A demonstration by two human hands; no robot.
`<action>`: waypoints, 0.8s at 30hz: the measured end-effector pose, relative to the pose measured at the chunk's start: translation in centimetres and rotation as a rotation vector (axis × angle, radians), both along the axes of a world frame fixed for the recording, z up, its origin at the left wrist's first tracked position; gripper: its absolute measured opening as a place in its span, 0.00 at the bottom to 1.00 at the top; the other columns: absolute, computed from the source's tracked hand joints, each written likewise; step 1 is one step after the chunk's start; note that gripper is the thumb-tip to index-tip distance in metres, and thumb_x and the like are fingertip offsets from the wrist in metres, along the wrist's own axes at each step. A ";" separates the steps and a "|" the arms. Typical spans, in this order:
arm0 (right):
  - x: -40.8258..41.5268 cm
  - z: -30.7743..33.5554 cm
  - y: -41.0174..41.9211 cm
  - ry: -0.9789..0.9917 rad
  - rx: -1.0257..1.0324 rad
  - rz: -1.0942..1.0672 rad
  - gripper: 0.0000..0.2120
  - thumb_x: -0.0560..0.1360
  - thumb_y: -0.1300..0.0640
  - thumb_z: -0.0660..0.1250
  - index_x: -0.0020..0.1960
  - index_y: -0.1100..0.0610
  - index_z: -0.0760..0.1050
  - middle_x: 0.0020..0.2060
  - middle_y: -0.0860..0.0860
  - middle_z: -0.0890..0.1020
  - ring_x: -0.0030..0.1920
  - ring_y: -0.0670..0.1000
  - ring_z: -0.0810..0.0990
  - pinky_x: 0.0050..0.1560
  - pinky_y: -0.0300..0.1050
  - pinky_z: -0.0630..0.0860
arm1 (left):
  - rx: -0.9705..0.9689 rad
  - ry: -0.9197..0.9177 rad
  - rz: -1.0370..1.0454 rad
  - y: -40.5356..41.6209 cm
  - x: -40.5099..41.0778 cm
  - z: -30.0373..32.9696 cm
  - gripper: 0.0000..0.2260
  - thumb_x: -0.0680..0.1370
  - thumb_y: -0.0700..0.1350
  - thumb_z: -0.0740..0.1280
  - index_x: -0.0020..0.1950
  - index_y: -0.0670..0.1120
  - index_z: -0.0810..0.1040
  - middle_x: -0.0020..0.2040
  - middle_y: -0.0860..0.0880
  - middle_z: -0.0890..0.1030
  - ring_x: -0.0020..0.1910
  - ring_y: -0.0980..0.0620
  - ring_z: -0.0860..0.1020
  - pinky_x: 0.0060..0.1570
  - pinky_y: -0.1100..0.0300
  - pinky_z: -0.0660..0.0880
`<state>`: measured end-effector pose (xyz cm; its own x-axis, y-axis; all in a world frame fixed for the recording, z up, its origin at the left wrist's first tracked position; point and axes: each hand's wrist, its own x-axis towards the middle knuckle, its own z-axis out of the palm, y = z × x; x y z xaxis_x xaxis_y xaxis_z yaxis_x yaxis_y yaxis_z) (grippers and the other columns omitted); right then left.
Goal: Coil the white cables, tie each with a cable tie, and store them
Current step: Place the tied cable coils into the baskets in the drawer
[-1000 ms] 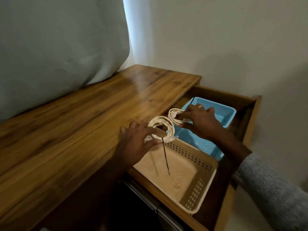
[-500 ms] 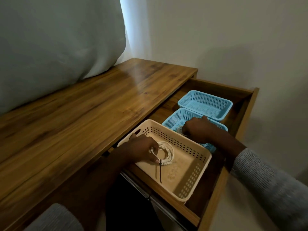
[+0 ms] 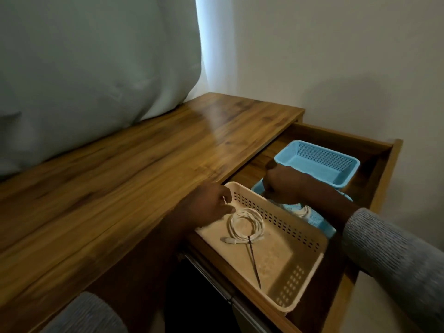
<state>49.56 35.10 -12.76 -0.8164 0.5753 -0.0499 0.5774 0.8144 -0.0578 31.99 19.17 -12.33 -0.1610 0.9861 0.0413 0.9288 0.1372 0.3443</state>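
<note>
A coiled white cable [image 3: 245, 224] lies in the beige basket [image 3: 310, 239], bound by a black cable tie [image 3: 254, 261] whose long tail points toward me. My left hand [image 3: 209, 205] hovers over the basket's left wall beside the coil, fingers loosely curled, holding nothing. A second white coil [image 3: 303, 210] lies in the near blue basket [image 3: 319, 221], partly hidden under my right forearm. My right hand [image 3: 284, 185] is above that basket's far end with its fingers curled under, apart from the coil.
Both baskets sit in an open wooden drawer [image 3: 384, 179], along with a far blue basket [image 3: 317, 164] that holds nothing. The wooden desk top [image 3: 144, 179] runs along the left. A pale curtain [image 3: 96, 58] hangs behind it. A wall is at the right.
Both hands lowered the coils from above the drawer into the baskets. The left hand let go of its coil in the beige basket; the right left its coil in the blue one and drew back.
</note>
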 end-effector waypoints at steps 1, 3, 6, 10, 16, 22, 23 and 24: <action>-1.0 0.7 -0.4 -0.002 0.003 0.037 0.12 0.79 0.49 0.67 0.49 0.58 0.82 0.44 0.53 0.82 0.42 0.51 0.79 0.43 0.46 0.78 | 0.064 -0.025 -0.001 -0.4 -0.6 0.6 0.08 0.73 0.51 0.75 0.45 0.48 0.84 0.40 0.52 0.83 0.37 0.60 0.78 0.37 0.63 0.73; -3.1 2.1 -1.3 0.013 0.021 0.112 0.08 0.78 0.52 0.66 0.46 0.56 0.79 0.45 0.53 0.81 0.44 0.53 0.80 0.45 0.48 0.79 | 0.168 -0.034 0.024 -1.4 -1.8 1.7 0.09 0.74 0.50 0.74 0.36 0.49 0.81 0.33 0.56 0.80 0.33 0.62 0.77 0.33 0.62 0.70; -7.6 4.0 -3.1 0.080 0.097 0.257 0.04 0.76 0.54 0.64 0.44 0.52 0.75 0.46 0.56 0.79 0.46 0.58 0.79 0.46 0.50 0.78 | 0.241 -0.002 0.143 -4.0 -4.8 3.0 0.12 0.74 0.52 0.72 0.33 0.51 0.77 0.31 0.56 0.77 0.33 0.61 0.76 0.32 0.59 0.71; -14.8 6.0 -7.4 0.184 0.092 0.444 0.06 0.75 0.54 0.64 0.39 0.48 0.70 0.41 0.55 0.80 0.44 0.60 0.80 0.43 0.50 0.78 | 0.232 0.029 0.274 -9.3 -9.6 4.5 0.13 0.75 0.53 0.72 0.33 0.53 0.75 0.32 0.56 0.76 0.34 0.60 0.74 0.34 0.59 0.70; -25.5 7.4 -18.0 0.305 0.074 0.741 0.08 0.77 0.49 0.65 0.46 0.52 0.78 0.46 0.53 0.82 0.49 0.56 0.80 0.44 0.44 0.74 | 0.323 0.064 0.554 -20.9 -15.6 6.0 0.14 0.76 0.52 0.71 0.34 0.47 0.76 0.30 0.53 0.74 0.31 0.57 0.72 0.34 0.55 0.70; -33.2 6.7 -29.4 0.300 -0.062 0.960 0.12 0.76 0.50 0.66 0.36 0.48 0.69 0.37 0.48 0.77 0.45 0.54 0.79 0.41 0.42 0.67 | 0.449 0.076 0.815 -33.1 -19.0 6.3 0.13 0.76 0.49 0.72 0.33 0.44 0.78 0.30 0.51 0.77 0.29 0.58 0.72 0.31 0.59 0.66; -34.1 6.6 -31.1 0.296 -0.076 0.979 0.11 0.76 0.51 0.66 0.36 0.48 0.70 0.38 0.48 0.78 0.45 0.53 0.79 0.41 0.42 0.68 | 0.463 0.075 0.849 -35.0 -19.4 6.3 0.14 0.75 0.48 0.73 0.33 0.44 0.78 0.30 0.51 0.78 0.29 0.58 0.72 0.31 0.58 0.67; -35.1 6.5 -32.9 0.295 -0.090 1.005 0.09 0.76 0.51 0.66 0.37 0.48 0.72 0.39 0.49 0.79 0.44 0.53 0.79 0.41 0.43 0.71 | 0.480 0.076 0.891 -37.0 -19.8 6.3 0.13 0.75 0.48 0.73 0.32 0.45 0.79 0.30 0.51 0.78 0.29 0.58 0.73 0.31 0.58 0.68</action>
